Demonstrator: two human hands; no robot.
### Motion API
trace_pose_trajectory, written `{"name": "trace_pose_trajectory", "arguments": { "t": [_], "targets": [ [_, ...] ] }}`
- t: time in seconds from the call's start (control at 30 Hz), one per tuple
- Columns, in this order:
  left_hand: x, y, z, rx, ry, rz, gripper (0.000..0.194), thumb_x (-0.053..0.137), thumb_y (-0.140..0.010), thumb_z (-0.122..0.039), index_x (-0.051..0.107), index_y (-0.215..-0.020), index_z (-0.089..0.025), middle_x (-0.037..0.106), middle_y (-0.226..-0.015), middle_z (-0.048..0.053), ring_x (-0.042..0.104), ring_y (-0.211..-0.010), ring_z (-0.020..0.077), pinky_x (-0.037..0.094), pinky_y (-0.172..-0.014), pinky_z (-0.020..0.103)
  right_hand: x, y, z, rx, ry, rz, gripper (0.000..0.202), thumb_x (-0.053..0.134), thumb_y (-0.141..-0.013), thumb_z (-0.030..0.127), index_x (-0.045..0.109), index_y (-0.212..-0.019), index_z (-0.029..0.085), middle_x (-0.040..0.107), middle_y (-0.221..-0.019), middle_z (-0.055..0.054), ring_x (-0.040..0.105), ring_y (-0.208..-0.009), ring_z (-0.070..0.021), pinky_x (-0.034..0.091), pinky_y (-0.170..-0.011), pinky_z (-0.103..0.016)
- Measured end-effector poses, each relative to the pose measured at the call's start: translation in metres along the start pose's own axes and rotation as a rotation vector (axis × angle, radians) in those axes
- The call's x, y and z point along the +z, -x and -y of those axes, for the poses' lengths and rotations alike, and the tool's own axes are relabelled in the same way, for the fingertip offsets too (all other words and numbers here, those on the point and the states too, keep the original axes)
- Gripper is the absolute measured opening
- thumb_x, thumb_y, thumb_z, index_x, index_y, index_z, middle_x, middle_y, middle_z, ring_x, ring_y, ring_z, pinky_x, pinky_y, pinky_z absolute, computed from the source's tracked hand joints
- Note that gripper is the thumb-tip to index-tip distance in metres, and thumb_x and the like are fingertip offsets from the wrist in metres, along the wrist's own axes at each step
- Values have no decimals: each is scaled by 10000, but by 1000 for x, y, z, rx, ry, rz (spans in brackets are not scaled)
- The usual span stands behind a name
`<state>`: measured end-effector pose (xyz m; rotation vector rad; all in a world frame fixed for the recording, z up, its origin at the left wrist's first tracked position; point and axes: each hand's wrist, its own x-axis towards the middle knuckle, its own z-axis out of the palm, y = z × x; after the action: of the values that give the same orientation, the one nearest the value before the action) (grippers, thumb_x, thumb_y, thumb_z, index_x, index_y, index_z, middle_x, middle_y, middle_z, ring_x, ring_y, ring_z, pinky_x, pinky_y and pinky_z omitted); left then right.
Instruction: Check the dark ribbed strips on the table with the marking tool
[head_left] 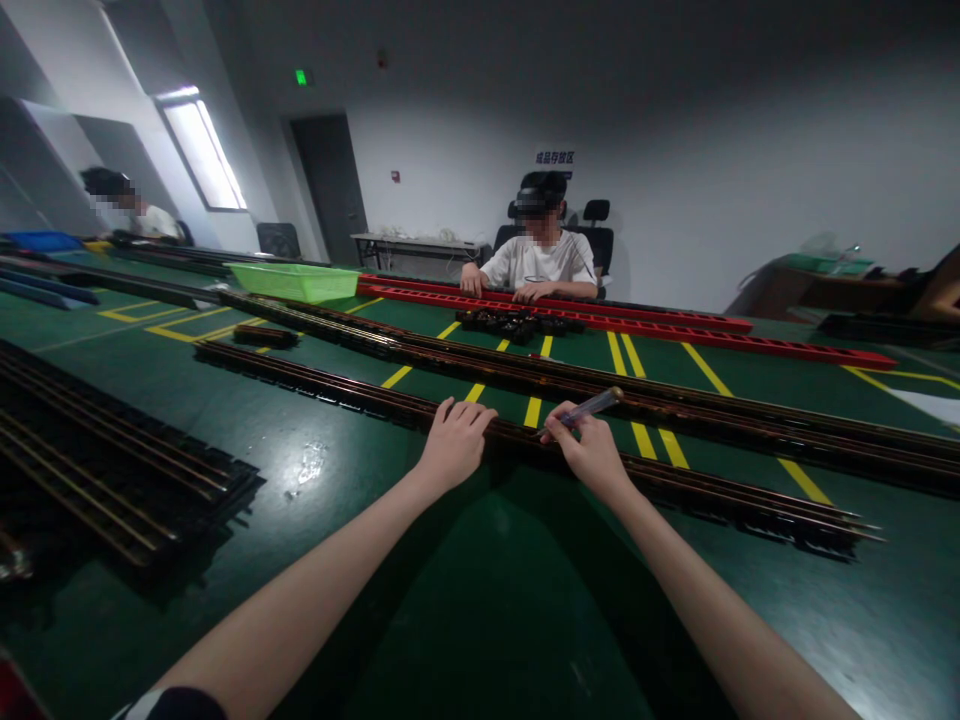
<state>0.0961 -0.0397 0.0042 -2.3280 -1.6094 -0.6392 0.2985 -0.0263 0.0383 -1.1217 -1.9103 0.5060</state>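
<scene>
Bare forearms (pixel 322 600) stretch over a glossy green tabletop (pixel 450 610) to a long, narrow, dark strip with thin metal rods (pixel 517 434), lying crosswise. On it rests the left hand (pixel 455 442), fingers bent; whether they pinch cannot be told. The right hand (pixel 589 450) grips a slim, clear-handled tool (pixel 596 403) slanting down to the strip. Beyond lie another dark strip (pixel 675 405) and red ladder-like frames (pixel 750 342).
</scene>
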Motion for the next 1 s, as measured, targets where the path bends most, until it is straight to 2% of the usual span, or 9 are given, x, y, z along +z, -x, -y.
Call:
{"name": "trace_pose_trajectory", "arguments": {
  "t": [0.43,0.6,0.77,1.0],
  "targets": [
    [3,0,5,34,96,41,408,345,-835,-69,525,-1183,-184,576,-1259,55,438,-1255,184,188,-1129,448,0,1,-1,19,-40,18,180,463,-824,323,527,-691,220,674,-646,-35,642,-670,-214,449,-651,-307],
    [0,-1,6,31,153,62,360,391,-851,-162,521,-1185,-198,572,-1274,58,447,-1244,199,217,-1107,455,0,0,-3,17,-50,17,183,464,-826,329,520,-689,221,674,-641,-36,643,-670,-219,446,-650,-312],
    [-5,-3,3,23,137,74,326,434,-886,-316,530,-1173,-194,604,-1212,60,512,-1144,215,258,-1074,449,1,1,-4,7,-66,20,177,465,-830,316,519,-689,223,675,-643,-35,646,-673,-216,452,-664,-317],
    [-1,-4,2,21,67,59,407,439,-882,-496,549,-1110,-178,624,-1156,71,529,-1099,238,294,-1028,442,2,1,-5,14,-77,20,170,470,-827,318,516,-695,222,671,-633,-35,648,-669,-217,458,-655,-318]
  ]
}}
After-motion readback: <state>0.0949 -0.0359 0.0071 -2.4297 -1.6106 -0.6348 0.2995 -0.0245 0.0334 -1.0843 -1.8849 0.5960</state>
